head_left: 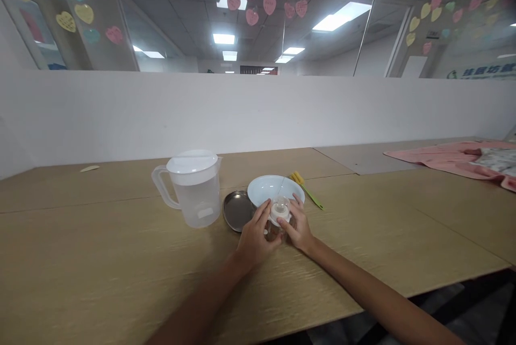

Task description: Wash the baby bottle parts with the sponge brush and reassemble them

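Note:
Between my two hands is a baby bottle [279,209] with a white collar and a clear cap over its top. My left hand [258,235] wraps round the bottle's body from the left. From the right, my right hand [297,224] grips the collar and cap, thumb in front and fingers behind. Most of the bottle's body is hidden by my fingers. Just behind the bottle stands a white bowl [262,186]. A dark metal tray [237,210] lies left of the bowl, close to my left hand.
A clear plastic pitcher [199,197] with a white lid stands left of the tray. Right of the bowl lies a brush [310,194] with yellow bristles and a green handle. A pink cloth [435,157] is spread at the far right, and a white wall [258,114] rises behind the wooden table [100,264].

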A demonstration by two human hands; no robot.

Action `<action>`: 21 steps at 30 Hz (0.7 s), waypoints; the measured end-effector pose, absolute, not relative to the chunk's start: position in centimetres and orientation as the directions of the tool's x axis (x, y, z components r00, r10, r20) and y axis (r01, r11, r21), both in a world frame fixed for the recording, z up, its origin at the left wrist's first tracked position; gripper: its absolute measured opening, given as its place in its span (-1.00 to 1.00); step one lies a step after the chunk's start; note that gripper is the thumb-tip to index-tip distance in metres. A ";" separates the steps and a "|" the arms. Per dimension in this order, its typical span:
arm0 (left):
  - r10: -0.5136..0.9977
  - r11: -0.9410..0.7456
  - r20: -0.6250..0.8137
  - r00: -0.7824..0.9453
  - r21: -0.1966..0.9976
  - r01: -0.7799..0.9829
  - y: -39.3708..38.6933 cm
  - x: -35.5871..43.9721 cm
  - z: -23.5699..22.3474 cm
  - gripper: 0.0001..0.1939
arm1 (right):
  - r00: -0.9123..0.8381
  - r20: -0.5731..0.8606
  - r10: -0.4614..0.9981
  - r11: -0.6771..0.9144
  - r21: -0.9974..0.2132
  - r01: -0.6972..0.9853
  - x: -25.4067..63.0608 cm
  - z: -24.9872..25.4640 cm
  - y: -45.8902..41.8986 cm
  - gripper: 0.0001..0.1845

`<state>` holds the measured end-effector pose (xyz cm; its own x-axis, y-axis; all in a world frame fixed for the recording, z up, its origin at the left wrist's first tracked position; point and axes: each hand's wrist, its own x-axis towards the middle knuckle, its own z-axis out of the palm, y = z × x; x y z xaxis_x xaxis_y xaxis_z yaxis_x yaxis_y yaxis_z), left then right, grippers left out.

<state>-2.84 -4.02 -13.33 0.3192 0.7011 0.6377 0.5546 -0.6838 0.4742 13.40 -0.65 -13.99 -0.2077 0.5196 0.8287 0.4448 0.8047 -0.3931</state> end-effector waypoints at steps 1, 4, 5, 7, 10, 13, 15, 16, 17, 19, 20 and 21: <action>0.702 -0.681 0.638 0.316 0.473 0.559 -4.0 -2.9 -13.3 -0.24 | -0.207 0.833 0.514 0.806 -0.386 0.448 13.4 -14.0 -0.6 -0.66; 0.711 -0.672 0.625 0.322 0.471 0.572 -4.0 -3.0 -13.2 -0.22 | -0.190 0.855 0.483 0.806 -0.349 0.477 13.2 -14.2 -0.4 -0.68; 0.713 -0.671 0.618 0.331 0.466 0.576 -4.0 -3.1 -13.1 -0.22 | -0.178 0.865 0.469 0.805 -0.335 0.491 13.1 -14.3 -0.4 -0.69; 0.715 -0.672 0.604 0.354 0.452 0.587 -4.0 -3.2 -13.0 -0.22 | -0.163 0.882 0.443 0.801 -0.308 0.513 13.1 -14.5 -0.2 -0.70; 0.727 -0.663 0.581 0.367 0.455 0.594 -4.0 -3.2 -13.0 -0.20 | -0.184 0.899 0.397 0.833 -0.269 0.483 13.4 -14.5 0.1 -0.66; 0.749 -0.646 0.553 0.365 0.485 0.590 -4.2 -2.9 -13.1 -0.20 | -0.142 0.919 0.367 0.871 -0.286 0.400 14.0 -13.9 0.3 -0.54; 0.760 -0.636 0.541 0.361 0.503 0.585 -4.3 -2.8 -13.2 -0.21 | -0.023 0.944 0.330 0.875 -0.297 0.383 14.3 -13.0 0.0 -0.51; 0.762 -0.635 0.538 0.360 0.510 0.580 -4.4 -2.8 -13.2 -0.22 | 0.043 0.958 0.282 0.877 -0.276 0.394 14.3 -12.3 -0.2 -0.53; 0.761 -0.637 0.538 0.362 0.515 0.574 -4.4 -2.8 -13.1 -0.22 | 0.088 0.974 0.209 0.880 -0.226 0.417 14.3 -11.7 -0.6 -0.55; 0.753 -0.650 0.541 0.375 0.522 0.552 -4.4 -2.9 -13.0 -0.24 | 0.094 0.995 0.046 0.882 -0.085 0.463 13.9 -10.4 -1.6 -0.57; 0.751 -0.654 0.541 0.378 0.532 0.538 -4.3 -3.0 -13.0 -0.26 | 0.059 0.998 -0.006 0.880 -0.023 0.474 13.5 -10.0 -2.2 -0.57; 0.752 -0.654 0.544 0.372 0.545 0.524 -4.2 -3.0 -13.1 -0.29 | 0.002 0.999 -0.040 0.876 0.034 0.480 13.1 -9.7 -2.9 -0.60</action>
<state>-3.04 -4.25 -13.09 0.3724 0.7521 0.5438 0.5244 -0.6540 0.5452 13.07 -2.86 -9.74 0.0020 -0.0396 0.9992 0.4805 0.8763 0.0338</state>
